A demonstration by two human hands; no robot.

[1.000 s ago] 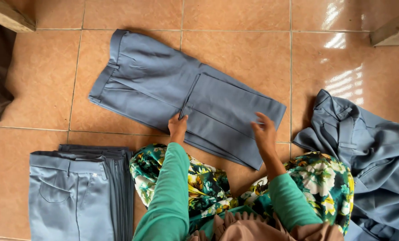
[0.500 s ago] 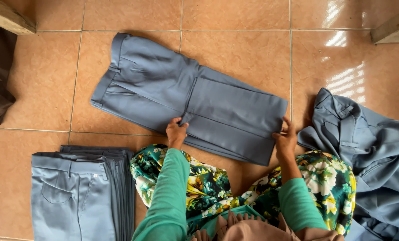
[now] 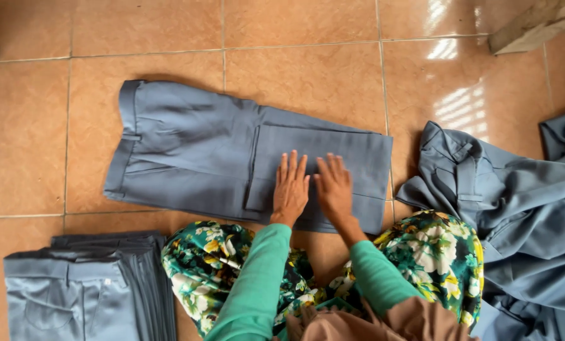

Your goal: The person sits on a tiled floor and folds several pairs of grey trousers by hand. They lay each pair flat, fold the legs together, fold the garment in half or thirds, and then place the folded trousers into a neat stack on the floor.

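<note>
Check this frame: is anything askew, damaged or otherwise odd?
Nothing looks damaged or spilled. Both the left hand and right hand lie flat on the folded trousers. Only the heap of grey clothes at the right lies crumpled, unlike the neat stack.

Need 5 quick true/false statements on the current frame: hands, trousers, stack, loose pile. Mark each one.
1. Both hands lie flat, side by side, on the folded trousers. True: left hand and right hand rest palms down on the folded-over leg part.
2. The trousers' waistband points to the right of the picture. False: it is at the left end.
3. A stack of folded trousers sits at lower left on the floor. True.
4. The loose grey pile lies left of the hands. False: it lies at the right.
5. The right hand grips a hanger. False: it holds nothing, fingers spread on the cloth.
</note>
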